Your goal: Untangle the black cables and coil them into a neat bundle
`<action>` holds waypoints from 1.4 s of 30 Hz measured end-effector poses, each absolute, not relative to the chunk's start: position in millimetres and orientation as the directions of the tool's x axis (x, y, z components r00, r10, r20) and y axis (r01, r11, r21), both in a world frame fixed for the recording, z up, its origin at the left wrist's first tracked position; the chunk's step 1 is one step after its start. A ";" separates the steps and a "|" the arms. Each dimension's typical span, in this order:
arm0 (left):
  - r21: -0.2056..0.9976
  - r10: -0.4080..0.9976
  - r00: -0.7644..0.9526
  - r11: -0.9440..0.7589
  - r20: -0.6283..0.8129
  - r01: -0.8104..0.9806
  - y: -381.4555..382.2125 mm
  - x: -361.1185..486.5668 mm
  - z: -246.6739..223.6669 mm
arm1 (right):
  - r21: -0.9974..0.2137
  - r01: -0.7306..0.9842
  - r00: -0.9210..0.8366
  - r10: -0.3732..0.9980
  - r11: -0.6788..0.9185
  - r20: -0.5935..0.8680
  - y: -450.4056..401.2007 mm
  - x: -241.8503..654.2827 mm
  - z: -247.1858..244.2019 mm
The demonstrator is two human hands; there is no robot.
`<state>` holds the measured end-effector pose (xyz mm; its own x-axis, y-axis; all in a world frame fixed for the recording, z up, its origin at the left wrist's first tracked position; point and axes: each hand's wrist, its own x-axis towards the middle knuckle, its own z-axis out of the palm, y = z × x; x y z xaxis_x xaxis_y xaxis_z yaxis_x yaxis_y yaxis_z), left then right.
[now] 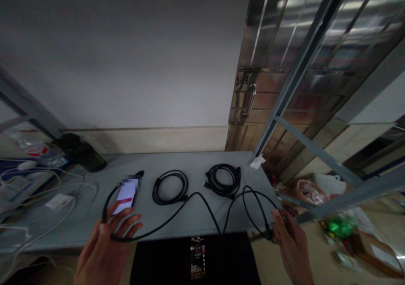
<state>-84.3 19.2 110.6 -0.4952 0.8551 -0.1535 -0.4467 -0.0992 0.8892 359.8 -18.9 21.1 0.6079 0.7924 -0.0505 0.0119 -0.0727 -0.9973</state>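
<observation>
Progress as shown: two windings complete, one length open. Note the left coil (pixel 154 192) and the right coil (pixel 236 179), both of black cable, lying flat and apart on the grey surface (pixel 196 169). Note also the loose cable (pixel 211 213), black as well and spread out between both hands, with a dip at the front edge of the surface and a crossed loop near the right side (not gathered into a round winding). By judgement, two of three cables in neat order and the third at an early stage or only being handled. Grip, left hand (pixel 106 251): partly open, fingers curved and spread, holding the loose cable between thumb and fingers. Grip, right hand (pixel 292 242): narrow, thumb and fingertips drawn together on the loose cable at the right end of the surface, beside a thick dark section (possibly a connector; too blurred to tell). Just beyond the left fingers: a phone (pixel 126 192) with a lit screen, lying on the surface beside the cable. Farther left: a black bottle (pixel 85 152), lying tilted toward the rear edge, and a white adapter (pixel 59 201) among pale wires. Below the front edge: a black item with a printed label (pixel 198 259), only partly in view.
</observation>
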 end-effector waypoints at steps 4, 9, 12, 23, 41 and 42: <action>0.883 0.824 -0.533 -0.092 -0.191 -0.459 17.4 -89.9 119.1 | -0.940 0.335 0.560 0.816 -0.064 0.144 -18.5 368.8 16.9; 0.871 0.807 -0.549 -0.092 -0.218 -0.482 17.1 -89.1 119.8 | -0.869 0.495 0.445 0.865 -0.022 0.232 -15.0 363.9 -0.4; 0.866 0.799 -0.557 -0.094 -0.229 -0.492 17.4 -93.2 117.8 | -0.792 0.611 0.420 0.851 -0.009 0.315 -16.5 367.6 -4.9; 0.875 0.781 -0.585 -0.109 -0.218 -0.471 17.7 -103.3 114.7 | -0.750 0.651 0.299 0.868 0.119 0.397 -17.0 384.2 5.4; 0.893 0.781 -0.597 -0.123 -0.182 -0.433 17.3 -104.0 120.2 | -0.705 0.710 0.362 0.858 0.000 0.365 -18.1 365.5 3.4; 0.895 0.782 -0.594 -0.113 -0.188 -0.432 17.5 -104.2 120.0 | -0.678 0.735 0.342 0.855 0.014 0.390 -20.5 366.9 2.1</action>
<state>-104.2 17.5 120.0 -0.5941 0.7822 -0.1877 -0.4320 -0.1134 0.8947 366.9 -20.5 2.1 0.3424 0.8548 0.3899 0.7354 0.0144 -0.6775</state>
